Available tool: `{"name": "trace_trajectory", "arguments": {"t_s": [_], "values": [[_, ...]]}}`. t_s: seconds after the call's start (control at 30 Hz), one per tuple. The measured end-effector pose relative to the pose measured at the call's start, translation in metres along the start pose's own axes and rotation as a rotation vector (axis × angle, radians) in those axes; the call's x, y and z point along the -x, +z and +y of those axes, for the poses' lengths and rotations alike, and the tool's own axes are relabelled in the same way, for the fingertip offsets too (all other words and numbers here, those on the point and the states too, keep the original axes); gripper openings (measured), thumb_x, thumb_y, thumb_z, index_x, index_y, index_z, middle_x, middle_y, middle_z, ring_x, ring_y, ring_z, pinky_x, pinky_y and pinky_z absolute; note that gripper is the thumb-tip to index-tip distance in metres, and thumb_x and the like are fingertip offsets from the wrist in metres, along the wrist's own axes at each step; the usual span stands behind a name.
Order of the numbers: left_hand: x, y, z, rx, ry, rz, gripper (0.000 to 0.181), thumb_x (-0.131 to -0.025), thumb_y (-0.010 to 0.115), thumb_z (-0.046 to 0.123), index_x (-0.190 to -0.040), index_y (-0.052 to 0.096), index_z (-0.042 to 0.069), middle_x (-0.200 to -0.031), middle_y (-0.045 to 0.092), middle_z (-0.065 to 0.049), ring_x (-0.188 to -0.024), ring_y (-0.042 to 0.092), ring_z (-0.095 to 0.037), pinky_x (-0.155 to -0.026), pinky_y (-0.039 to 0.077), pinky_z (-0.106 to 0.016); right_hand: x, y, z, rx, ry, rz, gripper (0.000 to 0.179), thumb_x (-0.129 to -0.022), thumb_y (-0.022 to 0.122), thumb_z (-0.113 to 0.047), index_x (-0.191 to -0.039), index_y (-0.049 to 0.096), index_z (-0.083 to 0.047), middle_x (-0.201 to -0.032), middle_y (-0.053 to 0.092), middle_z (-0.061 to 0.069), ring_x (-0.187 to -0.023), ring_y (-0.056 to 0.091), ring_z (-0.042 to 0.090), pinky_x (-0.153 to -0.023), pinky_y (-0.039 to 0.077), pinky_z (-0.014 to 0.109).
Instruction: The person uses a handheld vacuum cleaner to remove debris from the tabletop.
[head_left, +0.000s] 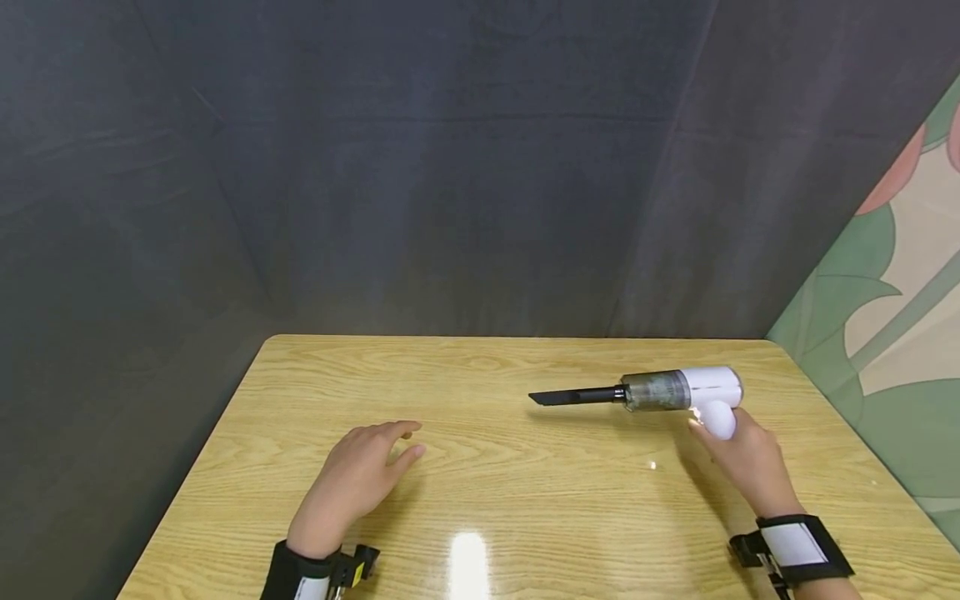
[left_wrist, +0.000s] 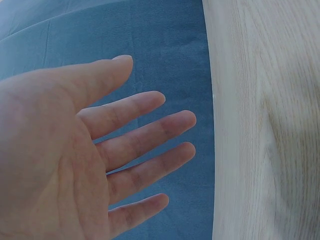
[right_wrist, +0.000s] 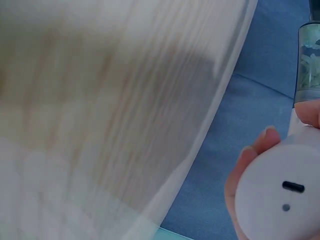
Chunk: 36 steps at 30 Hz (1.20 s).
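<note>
My right hand (head_left: 750, 460) grips the white handle of a handheld vacuum cleaner (head_left: 711, 386) over the right side of the table. Its see-through dust cup (head_left: 656, 391) and black crevice nozzle (head_left: 573, 397) point left. In the right wrist view, fingers wrap round the handle, whose round end (right_wrist: 280, 195) shows a dark slot and a small dot. Pale bits show inside the dust cup (right_wrist: 309, 65) there. My left hand (head_left: 356, 473) hovers over the table's left part, holding nothing; the left wrist view shows its fingers (left_wrist: 145, 140) spread and lightly bent.
The wood-grain table (head_left: 480, 475) has its far edge against a dark grey cloth (head_left: 450, 167). On the right hangs a panel with a leaf and flower pattern (head_left: 892, 333). Each wrist wears a black strap (head_left: 802, 546) with a small camera.
</note>
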<state>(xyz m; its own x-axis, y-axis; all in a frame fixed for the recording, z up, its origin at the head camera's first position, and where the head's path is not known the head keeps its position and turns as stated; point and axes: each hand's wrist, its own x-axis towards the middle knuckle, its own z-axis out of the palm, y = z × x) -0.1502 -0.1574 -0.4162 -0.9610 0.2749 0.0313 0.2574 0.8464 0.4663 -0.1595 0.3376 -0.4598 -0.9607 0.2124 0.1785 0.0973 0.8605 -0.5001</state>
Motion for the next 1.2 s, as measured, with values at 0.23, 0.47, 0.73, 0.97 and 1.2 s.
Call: {"name": "trace_trajectory", "arguments": {"t_s": [0.23, 0.47, 0.73, 0.97, 1.2], "values": [[0.001, -0.001, -0.001, -0.002, 0.006, -0.006, 0.039, -0.097, 0.065, 0.035, -0.13, 0.067, 0.014, -0.124, 0.068, -0.003, -0.111, 0.064, -0.03, -0.1, 0.048, -0.051, 0.01, 0.001, -0.006, -0.056, 0.07, -0.031, 0.053, -0.097, 0.062, -0.04, -0.1, 0.053, 0.012, -0.068, 0.063, 0.012, -0.056, 0.058, 0.02, -0.046, 0.042, 0.032], [0.001, -0.001, -0.002, 0.002, 0.001, -0.019, 0.039, -0.097, 0.065, 0.035, -0.131, 0.066, 0.014, -0.125, 0.067, -0.003, -0.112, 0.063, -0.03, -0.101, 0.048, -0.052, 0.018, -0.002, -0.013, -0.079, 0.09, -0.004, 0.047, -0.098, 0.061, -0.037, -0.095, 0.053, 0.009, -0.062, 0.06, 0.007, -0.053, 0.053, 0.019, -0.043, 0.039, 0.03], [0.001, -0.002, -0.005, 0.006, 0.003, -0.026, 0.04, -0.098, 0.064, 0.035, -0.132, 0.065, 0.014, -0.128, 0.066, -0.005, -0.115, 0.062, -0.031, -0.103, 0.046, -0.053, 0.03, -0.008, -0.045, -0.106, 0.126, -0.011, 0.05, -0.098, 0.061, -0.043, -0.098, 0.054, 0.008, -0.062, 0.06, 0.007, -0.053, 0.052, 0.019, -0.042, 0.039, 0.03], [-0.001, -0.001, -0.007, 0.0, 0.012, -0.039, 0.04, -0.098, 0.063, 0.034, -0.132, 0.065, 0.014, -0.128, 0.065, -0.004, -0.115, 0.062, -0.03, -0.103, 0.047, -0.052, 0.029, 0.001, -0.057, -0.113, 0.133, 0.025, 0.05, -0.098, 0.061, -0.039, -0.1, 0.054, 0.01, -0.065, 0.062, 0.01, -0.053, 0.054, 0.019, -0.041, 0.039, 0.03], [-0.002, 0.0, -0.011, -0.01, 0.016, -0.037, 0.039, -0.098, 0.064, 0.033, -0.131, 0.065, 0.013, -0.127, 0.066, -0.004, -0.113, 0.063, -0.029, -0.101, 0.048, -0.051, 0.032, 0.009, -0.063, -0.127, 0.156, 0.005, 0.048, -0.098, 0.06, -0.038, -0.1, 0.055, 0.01, -0.065, 0.062, 0.01, -0.053, 0.057, 0.018, -0.042, 0.041, 0.03]]}}
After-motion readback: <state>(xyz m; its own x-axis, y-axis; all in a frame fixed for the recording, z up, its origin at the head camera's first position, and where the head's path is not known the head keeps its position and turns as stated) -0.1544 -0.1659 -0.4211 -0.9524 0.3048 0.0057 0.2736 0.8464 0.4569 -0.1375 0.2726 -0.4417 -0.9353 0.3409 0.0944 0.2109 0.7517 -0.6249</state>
